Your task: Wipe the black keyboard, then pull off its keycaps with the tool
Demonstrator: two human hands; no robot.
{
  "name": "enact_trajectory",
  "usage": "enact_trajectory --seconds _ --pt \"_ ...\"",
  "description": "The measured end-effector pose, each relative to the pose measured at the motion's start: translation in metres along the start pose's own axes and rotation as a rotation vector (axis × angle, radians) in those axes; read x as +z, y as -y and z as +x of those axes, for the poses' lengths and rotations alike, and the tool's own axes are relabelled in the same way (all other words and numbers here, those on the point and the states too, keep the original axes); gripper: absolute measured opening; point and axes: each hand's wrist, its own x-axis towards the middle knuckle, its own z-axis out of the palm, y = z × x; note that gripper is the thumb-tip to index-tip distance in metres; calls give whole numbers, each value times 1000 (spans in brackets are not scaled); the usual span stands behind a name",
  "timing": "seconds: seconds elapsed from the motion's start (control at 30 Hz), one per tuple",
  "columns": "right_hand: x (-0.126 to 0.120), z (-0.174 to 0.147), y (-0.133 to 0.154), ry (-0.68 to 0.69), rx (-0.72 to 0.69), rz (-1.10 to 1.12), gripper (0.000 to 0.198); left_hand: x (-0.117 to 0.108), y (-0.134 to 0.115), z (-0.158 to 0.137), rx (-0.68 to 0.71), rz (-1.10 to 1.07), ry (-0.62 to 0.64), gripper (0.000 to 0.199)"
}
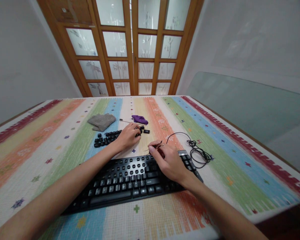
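Keyboard (130,181) mid-worktop (137,223), many keys off. Step looks like sorting loose keys (107,137), 11 o'clock from keyboard. Left hand (129,135) curled over them; can't tell if pinching. Right hand (168,158) pinches small reddish-brown thing (161,152). Next move seems to need gentle fingers. From keyboard: grey cloth (101,122) 11 o'clock, purple cloth (140,119) 12, cable (200,156) 2. Arms hide some keyboard.

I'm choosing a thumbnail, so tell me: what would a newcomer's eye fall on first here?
Probably the black keyboard in the foreground, many keycaps missing from its upper rows, with loose keycaps lying just beyond it by the left hand. Next might come the brightly striped cloth spread beneath everything, then the small purple cloth beyond that hand.
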Motion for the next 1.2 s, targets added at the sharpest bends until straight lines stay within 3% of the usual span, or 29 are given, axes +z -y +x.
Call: enact_trajectory --seconds 0.7,1.2 --pt "0 0 3 28 3 28 24 -8 1 -8 -84 88 30 8" --pt "-1 1 2 41 -17 42 24 -8 2 -11 -120 -16 63 11"
